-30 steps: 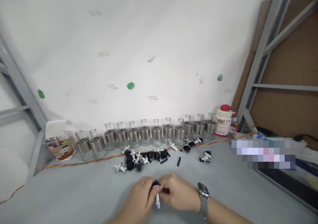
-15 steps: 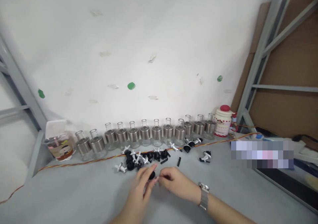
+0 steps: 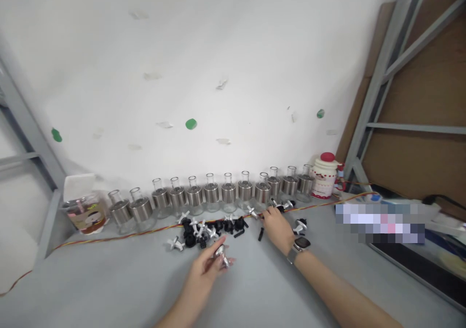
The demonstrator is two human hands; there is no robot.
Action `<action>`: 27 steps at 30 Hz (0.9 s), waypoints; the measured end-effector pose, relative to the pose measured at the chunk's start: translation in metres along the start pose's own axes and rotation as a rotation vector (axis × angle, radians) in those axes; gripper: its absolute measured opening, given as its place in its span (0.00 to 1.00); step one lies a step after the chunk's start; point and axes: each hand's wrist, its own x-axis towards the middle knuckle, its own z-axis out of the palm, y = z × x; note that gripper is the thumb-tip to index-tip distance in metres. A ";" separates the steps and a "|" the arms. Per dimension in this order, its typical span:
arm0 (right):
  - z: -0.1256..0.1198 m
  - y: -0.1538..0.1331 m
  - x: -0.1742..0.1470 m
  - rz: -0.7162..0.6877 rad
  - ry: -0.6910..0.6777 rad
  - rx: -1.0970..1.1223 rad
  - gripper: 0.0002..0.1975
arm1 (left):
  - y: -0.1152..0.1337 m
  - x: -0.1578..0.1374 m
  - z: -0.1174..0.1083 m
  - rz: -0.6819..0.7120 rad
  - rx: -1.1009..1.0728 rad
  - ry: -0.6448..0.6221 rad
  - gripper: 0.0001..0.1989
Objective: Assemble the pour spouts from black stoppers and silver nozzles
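Note:
My left hand is closed around a silver bottle pourer spout, held just above the grey table. In front of it lies a loose heap of silver spouts and black stoppers. My right hand, with a watch on its wrist, is reached out to the table at the foot of the bottles. Its fingers curl downward beside a silver spout; what is between the fingertips is hidden. A short black strip lies just left of this hand.
Several glass bottles with steel sleeves stand in a row along the wall. A twisted red-yellow wire runs before them. At the ends are a clear cup and a red-lidded jar. Another spout lies right of my right hand.
My right hand has moved away from my left, forward and right to the parts by the bottles. The left hand stays nearly in place, with the spout's silver side now showing.

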 end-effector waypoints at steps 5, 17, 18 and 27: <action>0.005 0.000 0.001 0.006 0.032 0.032 0.15 | 0.001 -0.003 0.004 -0.077 -0.034 -0.068 0.25; -0.027 -0.026 -0.008 -0.021 0.126 0.506 0.09 | -0.006 0.004 0.009 -0.109 -0.051 0.021 0.25; -0.031 -0.035 -0.013 -0.035 0.106 0.570 0.08 | -0.007 0.004 0.008 -0.130 -0.067 0.014 0.25; -0.039 -0.093 -0.056 -0.031 -0.217 1.386 0.09 | -0.013 0.002 0.010 -0.283 -0.113 0.050 0.26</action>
